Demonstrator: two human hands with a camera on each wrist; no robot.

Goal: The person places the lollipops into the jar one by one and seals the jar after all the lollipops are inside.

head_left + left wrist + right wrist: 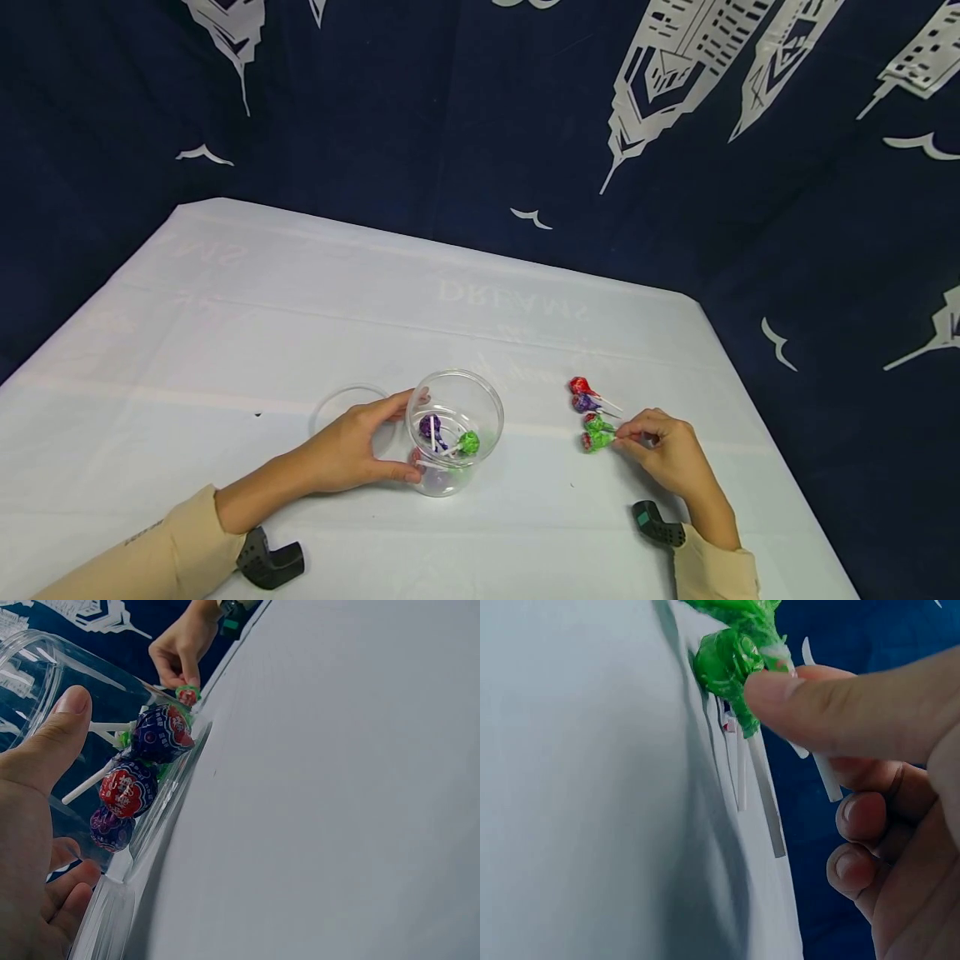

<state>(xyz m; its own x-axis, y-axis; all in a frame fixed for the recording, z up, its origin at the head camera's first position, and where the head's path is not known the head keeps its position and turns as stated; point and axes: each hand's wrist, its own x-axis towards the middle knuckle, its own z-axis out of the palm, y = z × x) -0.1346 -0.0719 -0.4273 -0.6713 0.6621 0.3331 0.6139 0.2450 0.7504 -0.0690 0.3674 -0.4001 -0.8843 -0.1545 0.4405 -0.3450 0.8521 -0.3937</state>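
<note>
On the left we have a clear lid (336, 408) flat on the tabletop (300, 333), off the jar (483, 408), which leaves the opening free. Our left hand (352, 443) curves around the jar, thumb one side, fingers the other, likely to keep it upright and steady. Inside we see a purple lollipop (430, 427) and a green lollipop (468, 442), among others. Well apart to the right, a red lollipop (580, 386), another purple one (583, 403) and two green ones (597, 442) lie in a row, sticks toward our right hand (671, 454), probably handy for grasping. Its thumb and finger pinch one green one near the wrapper's neck; we cannot tell whether it clears the tabletop.
</note>
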